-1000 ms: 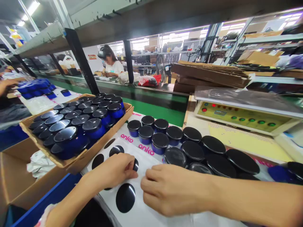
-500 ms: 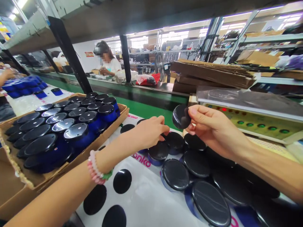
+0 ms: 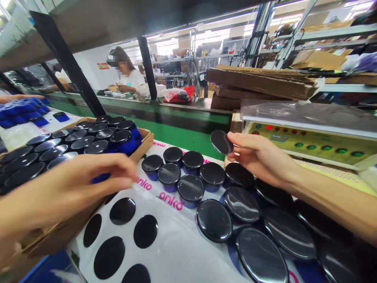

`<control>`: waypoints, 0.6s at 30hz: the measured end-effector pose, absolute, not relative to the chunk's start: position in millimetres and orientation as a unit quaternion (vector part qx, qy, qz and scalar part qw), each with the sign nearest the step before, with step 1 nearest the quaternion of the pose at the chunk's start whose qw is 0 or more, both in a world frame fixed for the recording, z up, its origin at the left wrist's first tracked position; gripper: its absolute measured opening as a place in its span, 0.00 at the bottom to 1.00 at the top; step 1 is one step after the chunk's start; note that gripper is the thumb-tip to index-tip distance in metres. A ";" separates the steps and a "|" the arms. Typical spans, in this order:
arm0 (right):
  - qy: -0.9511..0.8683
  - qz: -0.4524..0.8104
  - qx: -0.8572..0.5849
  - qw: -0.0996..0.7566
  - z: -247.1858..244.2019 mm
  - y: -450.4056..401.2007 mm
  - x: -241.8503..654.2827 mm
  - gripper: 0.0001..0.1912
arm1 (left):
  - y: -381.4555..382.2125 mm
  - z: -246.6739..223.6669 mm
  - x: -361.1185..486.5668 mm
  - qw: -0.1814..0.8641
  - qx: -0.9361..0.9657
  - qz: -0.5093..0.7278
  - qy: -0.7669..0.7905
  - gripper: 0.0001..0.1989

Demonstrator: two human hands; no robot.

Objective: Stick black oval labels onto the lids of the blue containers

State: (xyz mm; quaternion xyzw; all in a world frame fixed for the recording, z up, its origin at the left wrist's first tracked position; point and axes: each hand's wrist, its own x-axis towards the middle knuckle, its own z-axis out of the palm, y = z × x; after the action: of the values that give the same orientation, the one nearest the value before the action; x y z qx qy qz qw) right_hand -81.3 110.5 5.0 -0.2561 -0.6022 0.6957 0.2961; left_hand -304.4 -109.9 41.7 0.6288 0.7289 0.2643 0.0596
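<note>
Left grip (image 3: pixel 91 179) shifted left, partly hiding cardboard box (image 3: pixel 145 144).

Pink "anko" lettering (image 3: pixel 171 201) repeats on the white sheet (image 3: pixel 154 189); the wall sign (image 3: pixel 103 66) is unreadable.

A thin, round, glossy black disc (image 3: pixel 219 142) was tilted, held at its edge in the right hand (image 3: pixel 259 155); flat black circles (image 3: pixel 146 232) lay apart on white sheeting (image 3: pixel 188 251).
</note>
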 end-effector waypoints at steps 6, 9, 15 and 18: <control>-0.591 0.716 -0.237 0.286 -0.3 105.8 -81.6 0.17 | -7.7 5.6 -258.9 -0.074 0.810 0.027 0.581 0.10; -0.587 0.721 -0.230 0.288 -0.6 105.7 -77.2 0.17 | 18.3 -2.0 -250.4 -0.131 0.830 -0.028 0.541 0.08; -0.583 0.723 -0.234 0.288 -2.0 109.5 -75.1 0.17 | -8.4 16.3 -260.9 -0.036 0.828 0.085 0.553 0.07; -0.592 0.717 -0.240 0.278 -3.4 109.5 -73.4 0.17 | -58.2 43.8 -289.4 0.065 0.731 0.242 0.635 0.08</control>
State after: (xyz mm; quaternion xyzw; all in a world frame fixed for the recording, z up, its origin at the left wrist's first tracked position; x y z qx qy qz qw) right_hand -73.4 109.5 -3.4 -0.2399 -0.5924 0.7171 0.2780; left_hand -289.4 -58.2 43.8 0.7306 0.6351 0.2419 0.0652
